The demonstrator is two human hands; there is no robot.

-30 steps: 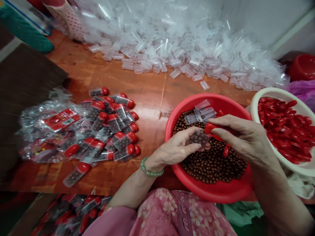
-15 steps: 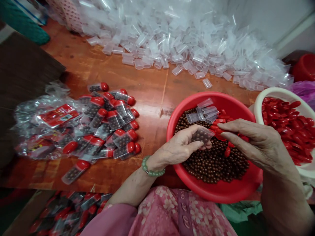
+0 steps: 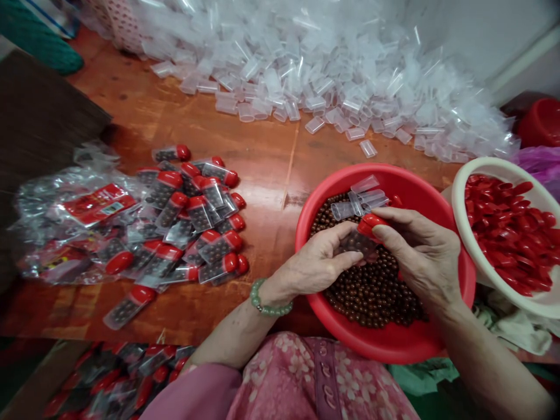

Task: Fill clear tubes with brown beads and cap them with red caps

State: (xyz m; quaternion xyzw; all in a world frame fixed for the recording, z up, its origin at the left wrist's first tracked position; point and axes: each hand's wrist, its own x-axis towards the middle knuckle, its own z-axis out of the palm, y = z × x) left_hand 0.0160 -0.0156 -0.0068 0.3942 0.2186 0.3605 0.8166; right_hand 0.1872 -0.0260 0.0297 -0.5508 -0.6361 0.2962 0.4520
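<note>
My left hand (image 3: 321, 259) is closed around a clear plastic tube (image 3: 352, 242) with dark balls inside, above a red basin (image 3: 437, 341). In my right hand (image 3: 422, 251) a red cap (image 3: 371, 224) is pinched between thumb and fingers, right at the tube's upper end. Whether the cap is seated on the tube I cannot tell. Below both hands, brown balls (image 3: 376, 300) fill much of the basin. Several empty clear tubes (image 3: 361, 198) lie on the balls at the basin's far side, with a few red caps partly hidden by my right hand.
A cream basin (image 3: 459, 195) full of red caps (image 3: 511, 233) stands at the right. Empty clear tubes (image 3: 306, 64) are heaped along the table's back. Filled, red-capped tubes (image 3: 219, 248) and a plastic bag (image 3: 44, 204) lie at left. More filled tubes (image 3: 114, 379) sit below the table edge.
My right hand has moved left with a red cap, from over the basin's caps to the end of the tube. My left hand stays nearly in place with the tube.
</note>
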